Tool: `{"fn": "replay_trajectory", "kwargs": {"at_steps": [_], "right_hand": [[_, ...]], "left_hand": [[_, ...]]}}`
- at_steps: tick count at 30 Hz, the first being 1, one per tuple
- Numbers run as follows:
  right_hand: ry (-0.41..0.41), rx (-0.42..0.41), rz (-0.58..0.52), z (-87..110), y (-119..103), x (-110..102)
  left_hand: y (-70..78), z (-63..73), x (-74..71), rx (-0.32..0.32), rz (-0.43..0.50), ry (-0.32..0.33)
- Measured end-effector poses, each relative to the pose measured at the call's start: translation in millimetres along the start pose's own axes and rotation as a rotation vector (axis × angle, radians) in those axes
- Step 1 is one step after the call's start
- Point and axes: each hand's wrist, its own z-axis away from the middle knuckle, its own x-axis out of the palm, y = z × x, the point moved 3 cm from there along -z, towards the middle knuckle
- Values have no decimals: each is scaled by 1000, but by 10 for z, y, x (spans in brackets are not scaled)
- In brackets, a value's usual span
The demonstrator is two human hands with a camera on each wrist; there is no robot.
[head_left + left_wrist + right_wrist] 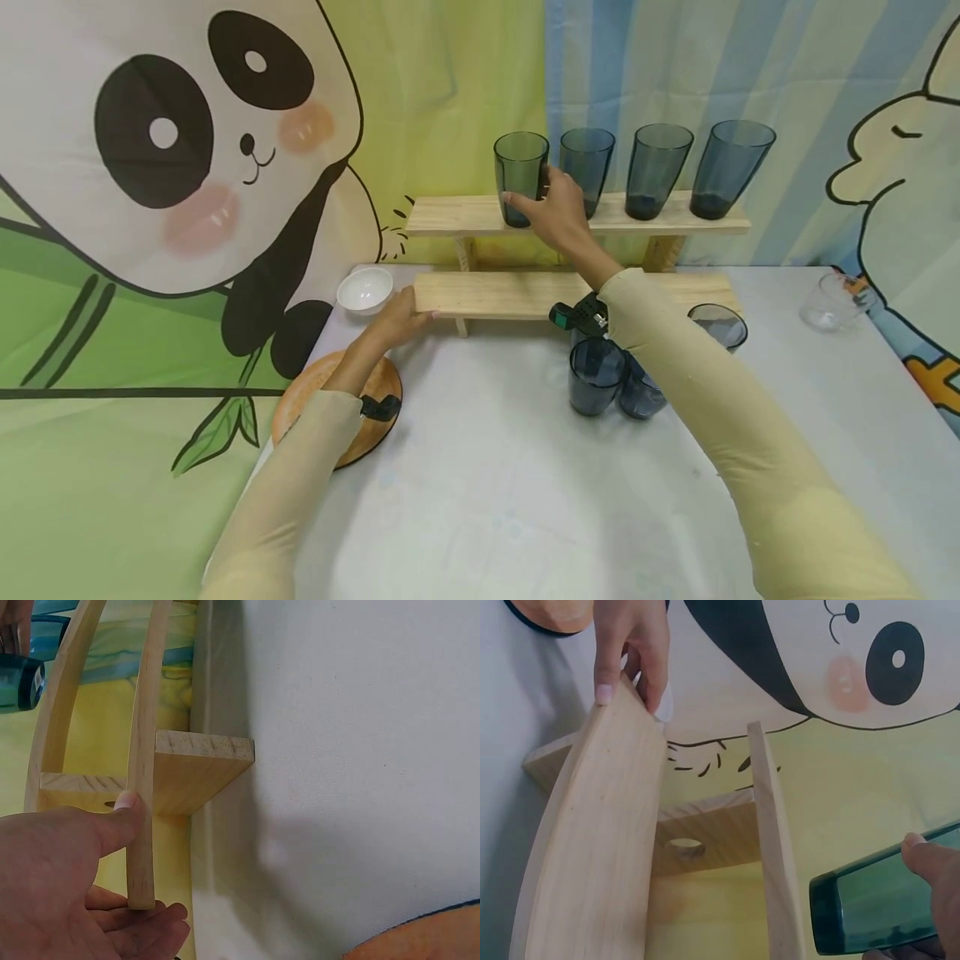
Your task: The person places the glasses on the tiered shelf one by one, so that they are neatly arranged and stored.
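Observation:
A two-tier wooden shelf stands at the back of the table. My left hand [396, 321] grips the left end of its lower board [495, 293], thumb on one face and fingers beneath in the left wrist view. My right hand [562, 212] holds a tinted drinking glass [519, 183] from its right side, upright, its base close over the upper board [450, 217]. To its right on that board stand three more tinted glasses, the nearest being a blue one [592, 154] partly behind the hand. In the right wrist view the held glass [877, 900] looks green.
Tinted glasses [594, 379] stand on the table before the shelf, some partly hidden by my right sleeve. A white bowl [365, 290] and a round wooden plate [386, 387] are at left. A clear glass [828, 308] is at far right. Printed cloth hangs behind.

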Motion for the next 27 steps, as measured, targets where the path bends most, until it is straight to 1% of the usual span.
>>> {"fn": "replay_trajectory", "kwargs": {"at_steps": [3, 6, 13, 17, 22, 27], "right_hand": [[31, 19, -6, -58, -9, 51], [35, 32, -3, -97, -6, 97], [29, 51, 14, -170, 4, 157], [24, 57, 27, -195, -14, 166], [-2, 82, 34, -192, -30, 183], [-18, 100, 12, -194, -12, 183]], "left_hand": [[-4, -13, -9, 5, -1, 3], [-15, -14, -10, 1, -9, 0], [-29, 1, -31, -25, -14, -16], [-13, -4, -47, -14, -29, -10], [-12, -6, -47, 8, -18, -17], [-17, -3, -25, 2, -12, -16]]}}
